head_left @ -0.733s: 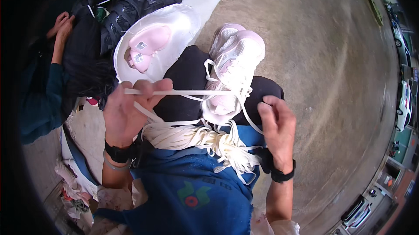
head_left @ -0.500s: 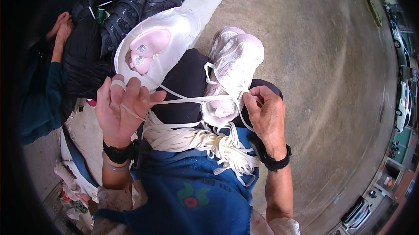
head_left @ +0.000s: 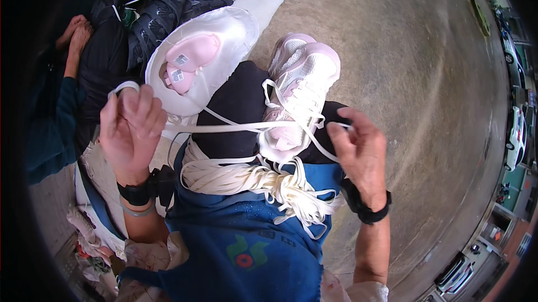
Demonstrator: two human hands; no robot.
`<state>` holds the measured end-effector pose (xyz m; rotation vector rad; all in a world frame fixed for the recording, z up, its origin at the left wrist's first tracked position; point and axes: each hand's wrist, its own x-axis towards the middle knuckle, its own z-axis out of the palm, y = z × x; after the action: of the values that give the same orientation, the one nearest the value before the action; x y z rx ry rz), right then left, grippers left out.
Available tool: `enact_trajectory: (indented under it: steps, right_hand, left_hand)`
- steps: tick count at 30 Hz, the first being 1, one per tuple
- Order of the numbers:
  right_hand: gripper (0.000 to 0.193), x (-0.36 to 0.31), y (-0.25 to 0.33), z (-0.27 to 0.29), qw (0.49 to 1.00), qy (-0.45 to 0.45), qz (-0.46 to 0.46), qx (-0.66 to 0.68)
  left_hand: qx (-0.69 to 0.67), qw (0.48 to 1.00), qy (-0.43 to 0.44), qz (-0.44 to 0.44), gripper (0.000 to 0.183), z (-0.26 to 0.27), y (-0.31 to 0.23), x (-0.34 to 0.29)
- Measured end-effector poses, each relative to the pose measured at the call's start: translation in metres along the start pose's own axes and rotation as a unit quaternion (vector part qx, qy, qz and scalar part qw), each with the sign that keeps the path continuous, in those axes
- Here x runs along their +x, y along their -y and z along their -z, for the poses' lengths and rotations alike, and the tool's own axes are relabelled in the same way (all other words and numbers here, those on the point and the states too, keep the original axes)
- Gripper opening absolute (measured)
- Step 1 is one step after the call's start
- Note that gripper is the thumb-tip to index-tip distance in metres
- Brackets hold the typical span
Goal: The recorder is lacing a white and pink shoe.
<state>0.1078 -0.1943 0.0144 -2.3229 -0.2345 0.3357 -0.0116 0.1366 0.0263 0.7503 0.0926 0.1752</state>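
A pink-and-white shoe (head_left: 300, 97) rests on the person's dark-clad knee at the centre of the frame, toe pointing to the top. A white lace (head_left: 235, 128) runs taut across the middle, from the left hand (head_left: 131, 131) through the shoe's eyelets to the right hand (head_left: 358, 153).

The left hand is closed around the lace, with a loop of it wound over the fingertips at the upper left. The right hand pinches the other end between thumb and fingers, just beside the shoe's heel.

Below the shoe, a thick bundle of spare laces (head_left: 252, 181) lies on the blue apron (head_left: 246, 240). A white bag (head_left: 224, 38) with pink insoles (head_left: 188, 61) sits at the upper left of the shoe.

The likely troubles come from the tension. If the pull is uneven, the lace could end up with one end longer than the other, or the shoe could tip off the knee, since neither hand steadies it. The loose end near the right hand could also snag in the bundle just below and drag spare laces off the lap.
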Motion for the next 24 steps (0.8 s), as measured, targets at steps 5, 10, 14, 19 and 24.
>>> enact_trajectory:
  steps: [5,10,14,19,24]
  right_hand:
    - [0.017,0.007,-0.003,-0.020,0.999,0.034,-0.003,0.039]
    - [0.015,0.008,0.000,-0.024,0.998,0.008,0.015,0.066]
    - [0.017,0.005,0.008,-0.024,0.996,0.019,-0.025,0.083]
    - [0.015,0.002,-0.003,-0.028,0.997,-0.005,0.018,0.070]
    - [0.012,0.004,-0.003,-0.030,0.991,0.022,0.004,0.133]
  left_hand:
    - [0.215,0.976,-0.006,0.032,0.025,-0.007,0.013,0.001]
    - [0.283,0.955,-0.022,0.085,0.018,-0.009,0.016,0.000]
    - [0.451,0.887,0.016,0.100,0.014,-0.035,0.049,0.003]
    - [0.624,0.777,0.078,0.034,0.021,-0.049,0.087,0.018]
    - [0.698,0.703,0.109,0.081,0.021,-0.053,0.095,0.019]
